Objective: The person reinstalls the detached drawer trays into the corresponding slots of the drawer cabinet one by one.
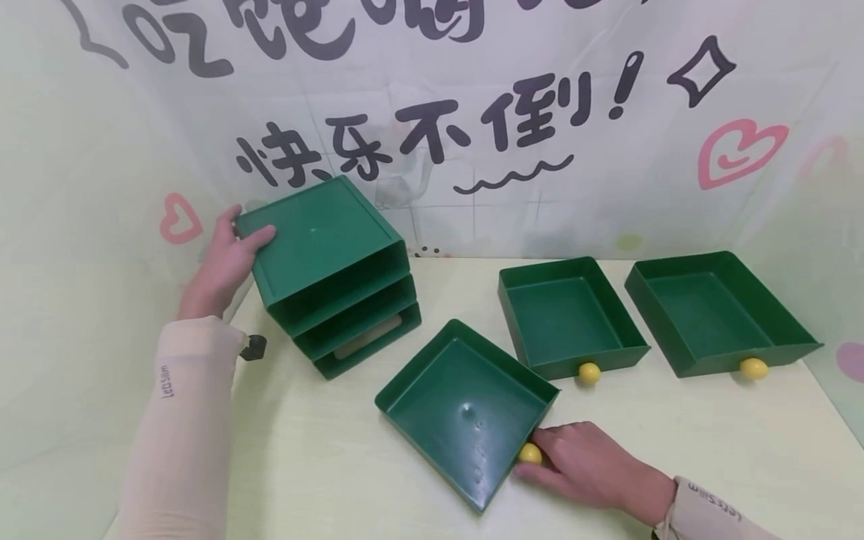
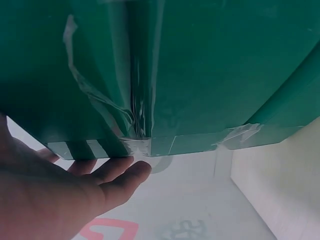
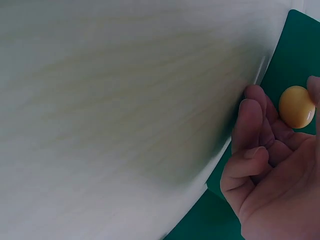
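A green cabinet (image 1: pixel 324 240) with open slots stands at the left of the table. My left hand (image 1: pixel 229 259) grips its far left top edge, thumb over the top. In the left wrist view, the fingers (image 2: pixel 120 175) lie along the edge of the taped green side. At the front, a green drawer (image 1: pixel 459 412) sits at an angle, its inside facing up. My right hand (image 1: pixel 587 461) holds its yellow knob (image 1: pixel 529 454) between thumb and fingers. The right wrist view shows this knob (image 3: pixel 297 107) by the thumb, with the other fingers curled beneath the drawer front.
Two more green drawers, a smaller one (image 1: pixel 574 319) and a wider one (image 1: pixel 718 315), lie to the right with yellow knobs facing me. A pale thing (image 1: pixel 367 336) shows in the cabinet's lowest slot. Behind the table (image 1: pixel 324 457) hangs a printed white sheet (image 1: pixel 472 202).
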`<state>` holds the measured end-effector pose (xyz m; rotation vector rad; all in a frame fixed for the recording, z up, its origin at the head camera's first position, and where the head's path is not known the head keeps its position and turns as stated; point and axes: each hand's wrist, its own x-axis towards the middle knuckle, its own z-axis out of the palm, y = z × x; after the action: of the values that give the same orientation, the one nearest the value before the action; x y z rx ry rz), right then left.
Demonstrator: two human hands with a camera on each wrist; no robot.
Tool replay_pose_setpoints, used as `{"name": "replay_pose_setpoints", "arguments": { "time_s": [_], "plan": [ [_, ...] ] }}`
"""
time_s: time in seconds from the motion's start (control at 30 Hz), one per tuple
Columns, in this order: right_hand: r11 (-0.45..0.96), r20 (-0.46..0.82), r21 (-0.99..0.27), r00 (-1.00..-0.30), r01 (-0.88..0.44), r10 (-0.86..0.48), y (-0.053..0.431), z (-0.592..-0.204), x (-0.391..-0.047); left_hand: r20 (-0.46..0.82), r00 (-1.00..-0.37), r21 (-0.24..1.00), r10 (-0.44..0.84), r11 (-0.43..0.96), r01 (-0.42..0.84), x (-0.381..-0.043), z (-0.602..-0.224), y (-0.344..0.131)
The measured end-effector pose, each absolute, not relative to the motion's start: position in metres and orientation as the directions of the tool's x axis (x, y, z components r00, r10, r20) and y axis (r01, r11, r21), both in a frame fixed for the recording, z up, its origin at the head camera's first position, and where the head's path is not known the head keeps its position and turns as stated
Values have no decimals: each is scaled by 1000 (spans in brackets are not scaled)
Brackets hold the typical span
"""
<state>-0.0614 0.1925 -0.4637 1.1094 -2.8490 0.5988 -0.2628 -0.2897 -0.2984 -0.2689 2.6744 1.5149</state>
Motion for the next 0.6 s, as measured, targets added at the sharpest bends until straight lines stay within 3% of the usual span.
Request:
{"name": "replay_pose_setpoints", "arguments": {
  "time_s": [0.6],
  "plan": [
    [732,70,-409,-818,-545,-571,169,-462,-46,-89,-980,868,-180,468,-165,-260,-303,-286]
  ]
}}
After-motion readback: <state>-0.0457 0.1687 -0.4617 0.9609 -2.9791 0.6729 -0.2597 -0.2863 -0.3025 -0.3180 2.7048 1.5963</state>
